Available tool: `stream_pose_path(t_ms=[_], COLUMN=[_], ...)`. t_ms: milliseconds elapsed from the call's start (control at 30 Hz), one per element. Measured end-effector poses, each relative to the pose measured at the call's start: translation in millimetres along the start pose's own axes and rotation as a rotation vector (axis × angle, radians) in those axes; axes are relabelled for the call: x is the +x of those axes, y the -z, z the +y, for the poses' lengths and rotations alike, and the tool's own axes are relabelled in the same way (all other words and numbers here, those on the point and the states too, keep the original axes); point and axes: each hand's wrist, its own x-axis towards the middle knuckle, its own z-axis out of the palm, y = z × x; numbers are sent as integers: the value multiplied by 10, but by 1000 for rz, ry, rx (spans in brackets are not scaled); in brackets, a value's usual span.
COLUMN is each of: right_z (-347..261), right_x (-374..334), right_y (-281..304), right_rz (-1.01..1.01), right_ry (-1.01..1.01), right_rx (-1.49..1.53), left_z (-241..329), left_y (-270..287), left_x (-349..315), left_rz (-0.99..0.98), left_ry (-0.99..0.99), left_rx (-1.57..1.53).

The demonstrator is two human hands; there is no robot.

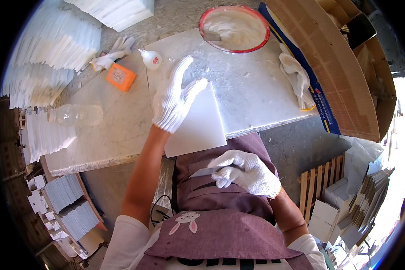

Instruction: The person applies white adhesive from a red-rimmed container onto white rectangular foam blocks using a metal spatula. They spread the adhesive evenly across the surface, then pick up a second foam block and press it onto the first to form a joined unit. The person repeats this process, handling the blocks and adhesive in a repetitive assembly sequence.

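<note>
My left hand (173, 99), in a white knitted glove, lies over a white board (200, 126). Its thumb is spread from the fingers, and it grips nothing that I can see. The board overhangs the table's front edge. Closer to me, in front of my apron, my right hand (245, 173) wears a matching glove and is closed on a flat grey blade (202, 172) that points left. The blade's handle, if any, is hidden in the fingers. A red-rimmed basin (234, 29) of white paste stands at the back, with a grey flat piece (212, 37) at its left side.
On the marble table (112, 148) are a white squeeze bottle (150, 59), an orange box (121, 77), a clear bottle (76, 115) and loose gloves (294, 74). Stacked white boards (54, 40) rise at the left. A large cardboard box (333, 67) borders the right, above a wooden pallet (319, 184).
</note>
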Motion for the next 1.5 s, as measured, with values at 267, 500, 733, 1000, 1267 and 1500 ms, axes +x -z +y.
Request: stream_pose_path(t_ms=[267,500,733,1000,1267,1500], right_z=[171,126,-41,-285,-574,-880], right_x=[-172,-79,-9,82,369,861], right_y=[313,384,270,446,685,1091], right_rz=[240,106,286,728,908,1060], right_ry=[88,315,215,328,561,801], right_rx=[-83,-110,-177,-245,-567,-1176], left_z=[651,969,763,951,960,820], left_y=[444,433,143,242,412,697], left_x=[-1070,-1446,-1351,-1140,-1207,-657], left_rz=[-77,-377,102,100,179,159], left_ry=[295,1307,1574,1291,987,666], left_rx=[-617,-1362,-1740,-1582,-1464,-695])
